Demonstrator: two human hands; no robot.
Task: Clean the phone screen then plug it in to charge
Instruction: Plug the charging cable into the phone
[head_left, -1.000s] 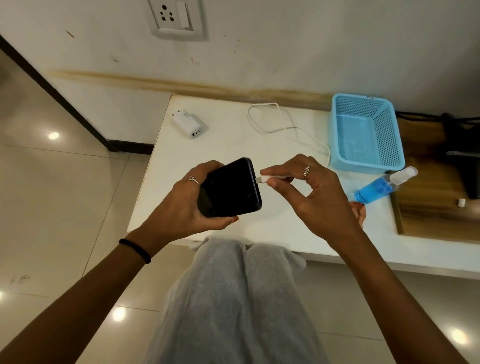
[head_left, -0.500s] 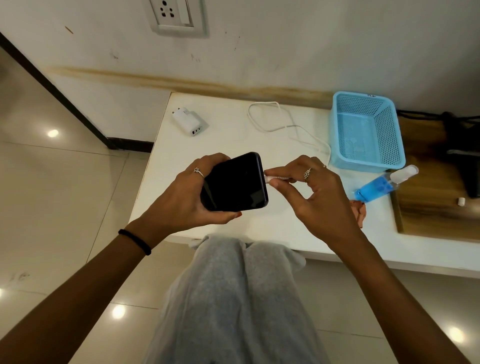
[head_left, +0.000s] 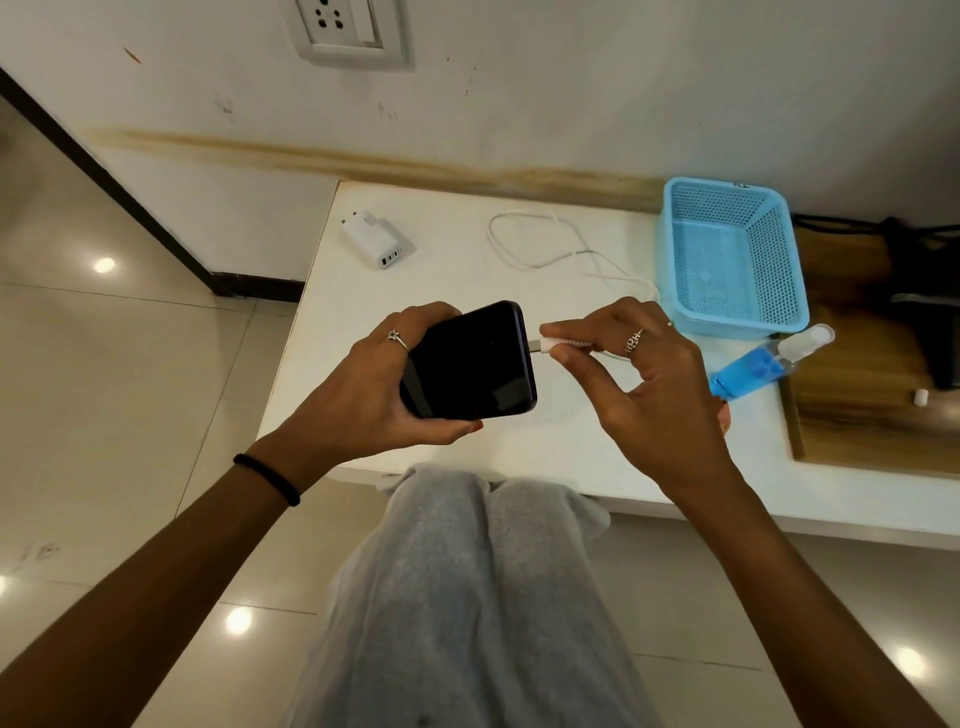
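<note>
My left hand (head_left: 358, 395) grips a black phone (head_left: 470, 361) above the white table (head_left: 447, 265), its dark screen facing up. My right hand (head_left: 644, 374) pinches the white cable plug (head_left: 553, 344) between thumb and forefinger, its tip at the phone's right edge. The white cable (head_left: 540, 249) trails back in loops across the table. A white charger adapter (head_left: 375, 241) lies unplugged at the table's far left. A wall socket (head_left: 350, 28) is above on the wall.
A light blue mesh basket (head_left: 732, 260) stands at the right rear of the table. A blue spray bottle (head_left: 763, 364) lies on its side beside my right hand. A wooden board (head_left: 862, 410) covers the right end. Grey-clad knees (head_left: 478, 571) are below.
The phone has tilted and shifted slightly right toward the plug. My right hand has kept the plug at the phone's edge, with the connector tip now touching the port.
</note>
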